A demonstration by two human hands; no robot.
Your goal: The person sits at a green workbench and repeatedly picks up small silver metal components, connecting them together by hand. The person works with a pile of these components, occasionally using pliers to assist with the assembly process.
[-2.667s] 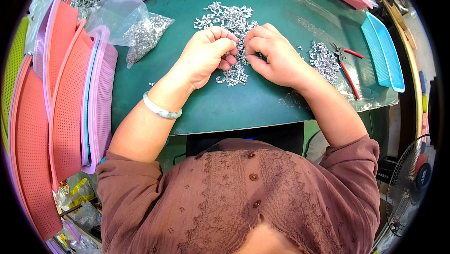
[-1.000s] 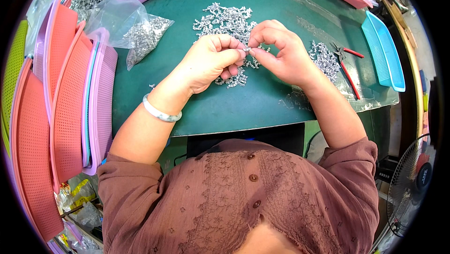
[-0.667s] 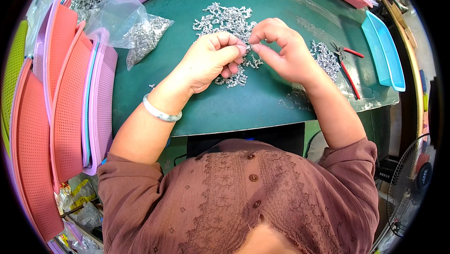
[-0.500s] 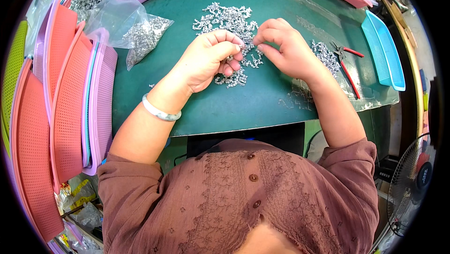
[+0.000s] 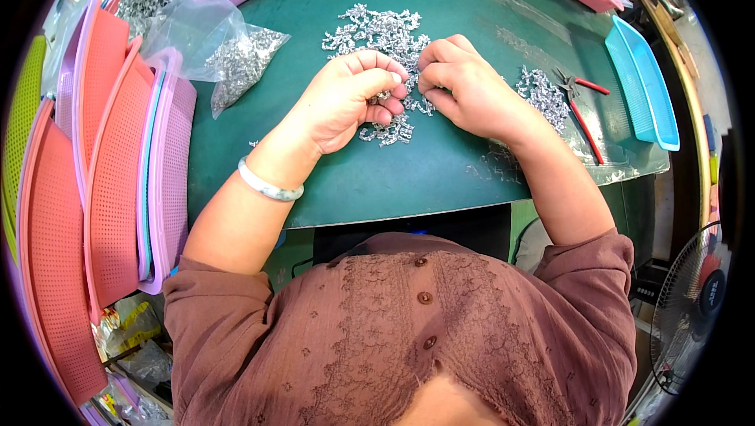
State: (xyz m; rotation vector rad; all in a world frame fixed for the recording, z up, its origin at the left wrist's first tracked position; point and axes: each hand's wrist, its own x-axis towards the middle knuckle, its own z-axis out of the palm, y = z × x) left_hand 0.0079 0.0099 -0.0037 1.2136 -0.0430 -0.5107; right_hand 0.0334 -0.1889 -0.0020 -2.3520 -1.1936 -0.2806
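Observation:
Small silvery metal pieces lie in a loose pile (image 5: 377, 30) on the green tabletop, and a smaller heap of them (image 5: 387, 132) sits nearer me. Over the pile's near edge, my left hand (image 5: 355, 95) is closed with thumb against forefinger, and a few of the small metal pieces show within its curled fingers. My right hand (image 5: 464, 88) is just to its right, its fingers bent and pinched together at the pile's right edge. What the right fingertips hold, if anything, is too small and covered to make out. A pale bangle (image 5: 270, 184) circles my left wrist.
Right of my right hand lie another heap of metal pieces (image 5: 543, 95) and red-handled pliers (image 5: 582, 115). A blue basket (image 5: 641, 84) stands at the right edge. On the left are a clear bag of metal parts (image 5: 244, 64) and stacked coral and purple baskets (image 5: 118, 190).
My right hand has moved slightly left and down, closer to my left hand, and its fingers have drawn further together. The left hand stays nearly in place.

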